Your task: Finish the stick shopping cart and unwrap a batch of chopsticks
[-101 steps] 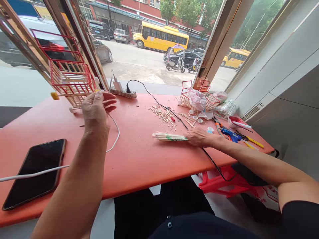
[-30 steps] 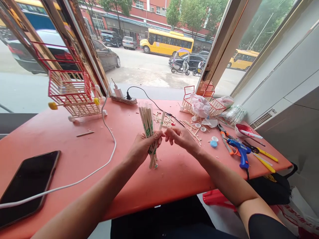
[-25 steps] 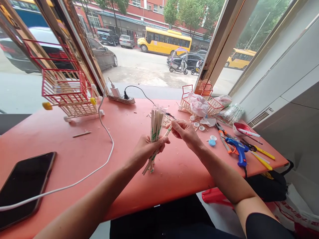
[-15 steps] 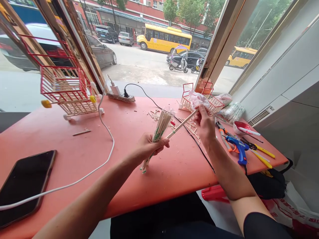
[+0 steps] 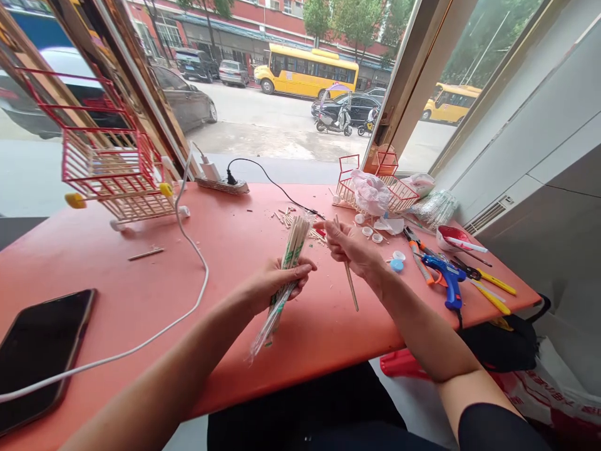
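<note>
My left hand [image 5: 284, 279] is wrapped round a bundle of wooden chopsticks [image 5: 295, 243] in clear, green-printed sleeves. The bundle leans slightly, its bare pale ends at the top and loose plastic [image 5: 263, 338] trailing below the fist. To the right, my right hand [image 5: 350, 247] has its fingers closed on a thin wooden chopstick [image 5: 350, 288], whose lower part slants down above the table. Whether it is one stick or two side by side, I cannot tell. The two hands are apart.
Stick scraps [image 5: 286, 216] and white caps [image 5: 367, 232] lie beyond my hands. A red-and-wood model cart [image 5: 113, 169] stands left, another [image 5: 399, 191] at the back right. A blue glue gun [image 5: 448, 279], pliers [image 5: 413, 241], a phone [image 5: 42, 357] and a white cable [image 5: 201, 275] are on the pink table [image 5: 225, 351].
My right hand has come down and left, and its chopstick now points downward, clear of my left hand. Loose plastic now hangs beneath the bundle. The view has shifted slightly.
</note>
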### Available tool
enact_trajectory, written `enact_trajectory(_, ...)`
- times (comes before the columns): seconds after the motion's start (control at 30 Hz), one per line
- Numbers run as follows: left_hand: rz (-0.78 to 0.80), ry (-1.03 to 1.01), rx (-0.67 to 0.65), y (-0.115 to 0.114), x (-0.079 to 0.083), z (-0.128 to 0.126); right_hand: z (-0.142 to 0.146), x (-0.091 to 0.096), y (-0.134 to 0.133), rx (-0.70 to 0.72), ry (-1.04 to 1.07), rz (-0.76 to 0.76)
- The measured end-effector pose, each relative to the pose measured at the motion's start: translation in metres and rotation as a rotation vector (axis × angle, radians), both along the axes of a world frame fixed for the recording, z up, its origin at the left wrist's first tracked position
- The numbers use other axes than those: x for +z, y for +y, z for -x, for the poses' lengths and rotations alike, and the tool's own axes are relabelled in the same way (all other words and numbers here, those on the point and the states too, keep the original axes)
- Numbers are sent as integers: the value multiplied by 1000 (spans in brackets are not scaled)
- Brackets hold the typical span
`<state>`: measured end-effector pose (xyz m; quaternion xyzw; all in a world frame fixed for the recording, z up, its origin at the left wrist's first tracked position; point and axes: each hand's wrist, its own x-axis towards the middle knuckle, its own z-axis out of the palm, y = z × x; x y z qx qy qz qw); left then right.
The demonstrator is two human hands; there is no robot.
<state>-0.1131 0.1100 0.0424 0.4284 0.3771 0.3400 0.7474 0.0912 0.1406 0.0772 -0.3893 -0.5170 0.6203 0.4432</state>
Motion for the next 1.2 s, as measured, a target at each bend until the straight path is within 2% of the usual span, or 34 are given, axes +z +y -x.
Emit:
enact_trajectory(0.07,-30,9,-1,-2,-1,-3,6,-5,-4,37,-51,-27)
enact_trajectory(0.23,-104,155,37,-3,-2,-4,10,-15,-1,-51,-101,-51)
enact_trajectory(0.47,-184,302,52,-4,1,-3,11,-17,4,-52,-91,-42)
enact_trajectory(0.83,-308,326,128,-1,5,-3,11,-17,6,-34,-113,-40)
enact_trajectory(1.0,-369,324,180,1,3,-1,10,-19,9,-126,-106,-22)
enact_trajectory(1.2,-284,243,200,8,2,9,-1,-15,17,-227,-28,-11)
